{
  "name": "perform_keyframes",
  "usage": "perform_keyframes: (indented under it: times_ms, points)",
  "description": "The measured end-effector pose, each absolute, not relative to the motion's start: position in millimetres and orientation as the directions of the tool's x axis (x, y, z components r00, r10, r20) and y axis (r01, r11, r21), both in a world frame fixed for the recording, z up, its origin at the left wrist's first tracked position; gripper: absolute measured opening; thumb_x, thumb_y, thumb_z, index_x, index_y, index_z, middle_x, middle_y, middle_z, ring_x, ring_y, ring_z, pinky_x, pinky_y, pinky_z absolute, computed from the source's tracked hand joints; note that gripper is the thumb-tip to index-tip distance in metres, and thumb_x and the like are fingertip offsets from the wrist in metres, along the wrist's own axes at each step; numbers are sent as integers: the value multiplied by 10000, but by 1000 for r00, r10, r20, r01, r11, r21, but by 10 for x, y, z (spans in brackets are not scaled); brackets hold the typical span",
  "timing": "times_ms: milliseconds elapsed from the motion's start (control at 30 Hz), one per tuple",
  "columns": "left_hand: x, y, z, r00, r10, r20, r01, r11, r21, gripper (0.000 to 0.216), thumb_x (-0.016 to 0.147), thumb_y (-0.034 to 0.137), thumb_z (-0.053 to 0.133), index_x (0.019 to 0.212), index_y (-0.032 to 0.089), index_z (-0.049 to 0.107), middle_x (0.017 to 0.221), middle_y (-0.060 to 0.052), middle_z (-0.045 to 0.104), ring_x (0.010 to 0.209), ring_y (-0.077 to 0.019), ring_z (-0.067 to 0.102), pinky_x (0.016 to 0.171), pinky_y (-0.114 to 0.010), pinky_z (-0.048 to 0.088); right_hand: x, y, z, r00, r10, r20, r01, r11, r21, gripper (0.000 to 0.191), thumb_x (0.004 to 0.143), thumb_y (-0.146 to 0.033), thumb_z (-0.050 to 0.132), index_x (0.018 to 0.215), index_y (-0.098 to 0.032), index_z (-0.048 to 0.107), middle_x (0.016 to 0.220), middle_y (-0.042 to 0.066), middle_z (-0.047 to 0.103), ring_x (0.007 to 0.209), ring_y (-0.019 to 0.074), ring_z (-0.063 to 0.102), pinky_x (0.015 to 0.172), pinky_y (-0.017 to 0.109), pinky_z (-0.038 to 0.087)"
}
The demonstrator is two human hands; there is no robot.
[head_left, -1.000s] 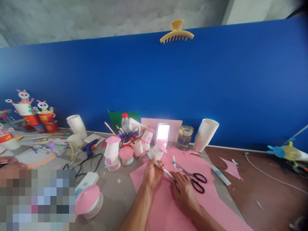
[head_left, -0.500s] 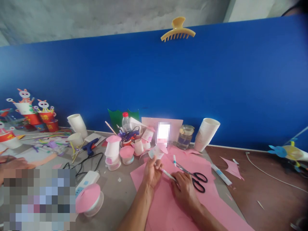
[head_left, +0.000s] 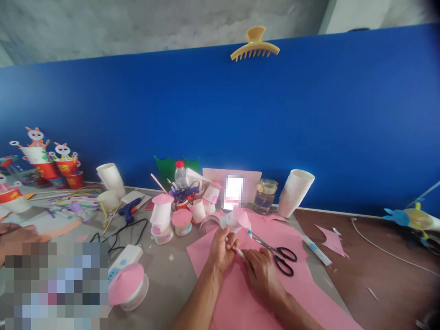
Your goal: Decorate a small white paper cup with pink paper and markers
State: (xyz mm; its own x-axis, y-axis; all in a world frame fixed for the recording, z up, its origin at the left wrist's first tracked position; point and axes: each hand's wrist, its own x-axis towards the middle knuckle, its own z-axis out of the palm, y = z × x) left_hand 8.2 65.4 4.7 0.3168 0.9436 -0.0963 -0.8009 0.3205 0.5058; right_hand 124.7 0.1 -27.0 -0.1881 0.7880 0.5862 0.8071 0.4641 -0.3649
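Note:
My left hand (head_left: 220, 247) is closed around a small white paper cup with a pink paper cone top (head_left: 233, 220), held up over the pink paper sheet (head_left: 240, 293). My right hand (head_left: 259, 270) rests on the sheet just right of it, fingers pinched on a white pen (head_left: 238, 250) whose tip points toward the cup. Black-handled scissors (head_left: 278, 259) lie on the sheet right beside my right hand.
Finished cups with pink tops (head_left: 161, 215) and a cup of pens stand behind the sheet. A stack of white cups (head_left: 294, 192), a glass jar (head_left: 264, 196), a glue gun (head_left: 129, 210), a power strip (head_left: 124, 259) and a glue stick (head_left: 314, 250) lie around. Another person's hand (head_left: 17, 233) is at far left.
My left hand has turned the cup so its pink top tilts to the right. My right hand has drawn slightly closer to it with the pen.

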Motion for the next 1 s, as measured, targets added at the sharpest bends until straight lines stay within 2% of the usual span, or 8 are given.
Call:
perform_keyframes:
  times_ms: [133,200,300,433,533,700,800,1000]
  points:
    - [56,704,21,269,956,-121,-833,294,468,366,692,262,764,598,175,421,421,120,285,365,-24,246,447,-184,312,1268,9,-300,-187,774,605,810,470,-350,226,938,-176,384,796,-184,559,630,0,587,572,149,521,661,304,288]
    - [29,734,14,267,950,-162,-842,312,441,340,714,278,743,586,175,445,425,87,378,413,-55,389,503,-205,381,1288,3,-307,-176,756,630,807,478,-348,187,931,-168,385,833,-187,544,672,4,597,598,155,523,689,315,313]
    - [-3,761,21,283,932,-225,-844,353,403,245,756,300,702,652,161,529,556,13,555,565,-120,561,595,-249,453,1320,-15,-327,-80,757,649,806,432,-405,161,930,-180,382,841,-201,515,698,15,594,652,180,529,707,337,361]
    - [11,756,25,271,933,-238,-867,344,359,137,786,265,666,764,157,583,693,-13,624,633,-130,602,671,-275,486,1353,-22,-410,48,753,657,803,362,-473,143,936,-226,394,954,-206,535,795,61,613,788,229,559,692,356,433]
    - [41,741,0,284,932,-225,-862,351,365,107,757,204,685,788,181,585,776,-9,630,726,-147,630,719,-290,490,1365,-2,-483,19,714,700,817,393,-423,216,937,-213,388,1094,-199,536,903,94,634,869,244,580,729,382,470]
    - [58,736,-50,314,935,-165,-847,354,397,159,707,177,716,796,206,589,917,-18,627,919,-191,626,801,-323,479,1385,29,-496,38,695,718,799,410,-439,260,925,-185,372,1112,-197,552,1017,107,650,955,241,608,821,409,493]
    - [56,739,-58,327,931,-164,-847,366,386,144,713,186,712,791,203,592,931,-24,623,947,-196,617,825,-332,469,1400,30,-434,50,695,717,795,407,-449,251,911,-198,391,1079,-198,577,959,97,666,899,235,628,803,397,501]
    - [65,729,-39,309,935,-174,-844,354,402,153,708,189,715,811,202,601,928,-24,624,944,-198,617,826,-334,458,1409,27,-299,19,727,686,802,398,-445,177,888,-209,420,854,-194,594,704,37,615,665,189,587,625,301,451]
